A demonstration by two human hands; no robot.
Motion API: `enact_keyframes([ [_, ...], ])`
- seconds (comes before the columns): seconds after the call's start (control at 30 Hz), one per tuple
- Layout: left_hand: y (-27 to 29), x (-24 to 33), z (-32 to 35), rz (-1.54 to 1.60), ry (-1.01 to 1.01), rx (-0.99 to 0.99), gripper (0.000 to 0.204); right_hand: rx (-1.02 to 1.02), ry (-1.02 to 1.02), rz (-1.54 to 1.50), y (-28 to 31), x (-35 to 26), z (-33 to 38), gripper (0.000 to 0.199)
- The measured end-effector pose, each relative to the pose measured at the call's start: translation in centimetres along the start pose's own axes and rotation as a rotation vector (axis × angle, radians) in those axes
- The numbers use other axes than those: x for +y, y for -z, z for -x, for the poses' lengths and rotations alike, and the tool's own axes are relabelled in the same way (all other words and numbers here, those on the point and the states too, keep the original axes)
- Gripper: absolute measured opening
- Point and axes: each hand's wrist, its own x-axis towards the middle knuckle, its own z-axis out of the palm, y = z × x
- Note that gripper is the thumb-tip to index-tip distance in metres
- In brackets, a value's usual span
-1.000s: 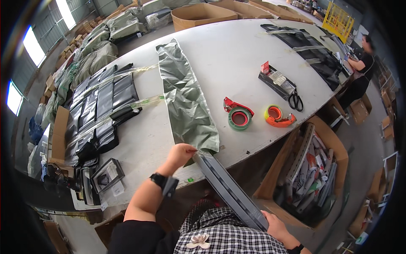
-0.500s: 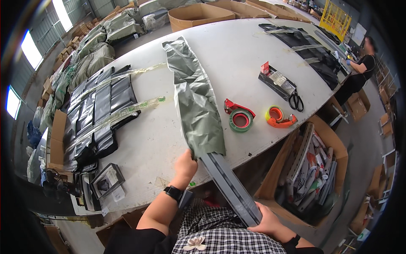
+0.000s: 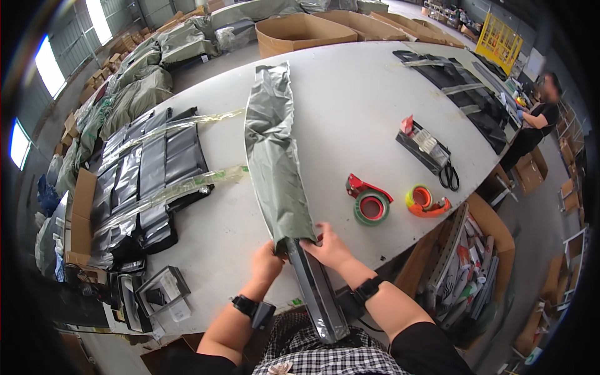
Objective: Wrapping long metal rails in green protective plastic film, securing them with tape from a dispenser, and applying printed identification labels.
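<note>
A long, wrinkled grey-green plastic bag [image 3: 274, 156] lies across the table, its mouth toward me. A long dark grey bar [image 3: 314, 290] has its far end inside that mouth, while its near end rests against my checked apron. At the left edge of the mouth, my left hand [image 3: 267, 264] is closed on the plastic. My right hand [image 3: 331, 251] grips the right side of the mouth, thumb at the rim beside the bar and forefinger raised. The fingertips of both hands are partly hidden by the plastic.
Right of the bag lie a red-and-green tape dispenser [image 3: 370, 203], an orange tape dispenser [image 3: 427, 203], and a box [image 3: 422, 149] with black scissors [image 3: 449, 177]. Flat black bags [image 3: 153, 169] are taped down at left. A carton [image 3: 509, 262] of rolls stands below the table's right edge; a co-worker [image 3: 537, 119] stands far right.
My right hand has left the bar's near end and come up to the bag's mouth. The bar and bag now point more straight ahead. My left hand keeps hold of the mouth's left edge.
</note>
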Motion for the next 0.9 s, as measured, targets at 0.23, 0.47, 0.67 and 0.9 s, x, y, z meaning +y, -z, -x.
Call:
enact_keyframes([
  [0.23, 1.7, -1.9, 6.6, -0.551, -0.046, -0.548, 0.021, -0.263, 0.336, 0.340, 3.4, 4.6, 7.3, 0.015],
  [0.47, 0.1, -1.6, 8.0, -0.406, -0.152, -0.606, 0.028, -0.420, 0.304, 0.143, 4.8, 4.9, 9.4, 0.042],
  [0.67, 2.2, -0.2, 6.1, -0.666, -0.370, -0.498, 0.026, -0.981, 0.427, 0.326, 5.8, 1.6, 2.5, 0.028],
  [0.9, 2.1, 16.3, -0.5, -0.719, -0.092, -0.793, 0.029, -0.155, 0.438, 0.041, 28.4, 10.7, -4.2, 0.016],
])
